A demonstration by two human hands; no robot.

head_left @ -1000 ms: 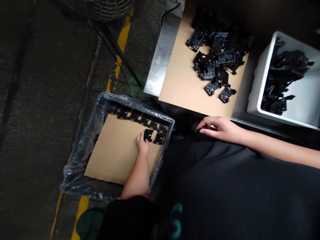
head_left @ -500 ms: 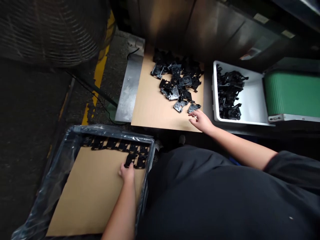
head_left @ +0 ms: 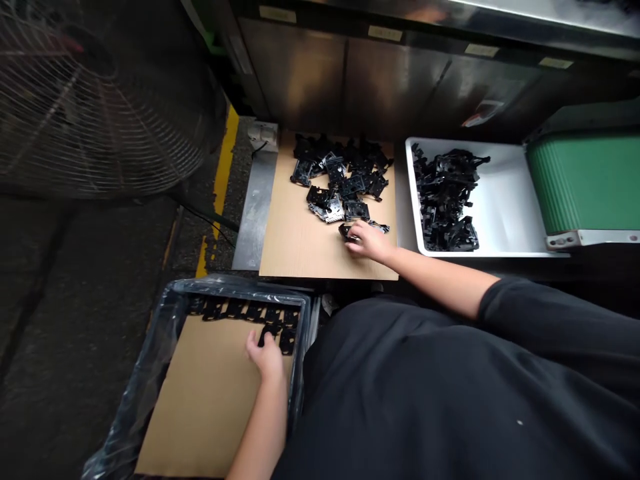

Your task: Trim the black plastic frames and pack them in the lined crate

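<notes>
My left hand is over the lined crate, its thumb and fingers apart beside a black plastic part that lies on the cardboard sheet. Similar parts form a row along the crate's far edge, with another part at the right side. Over the table board, my right hand has its fingers closed on a black plastic part, which is mostly hidden by the hand. Just beyond it spreads a loose pile of black plastic parts on the tan board.
A white tray with more black parts stands right of the board, below the end of a green conveyor belt. Metal machine panels rise behind. At the left is a large caged fan, with a cable on the floor.
My right hand has moved left over the board and closed on a black part near the pile's front. My left hand has drawn back slightly from the part in the crate. The view has shifted.
</notes>
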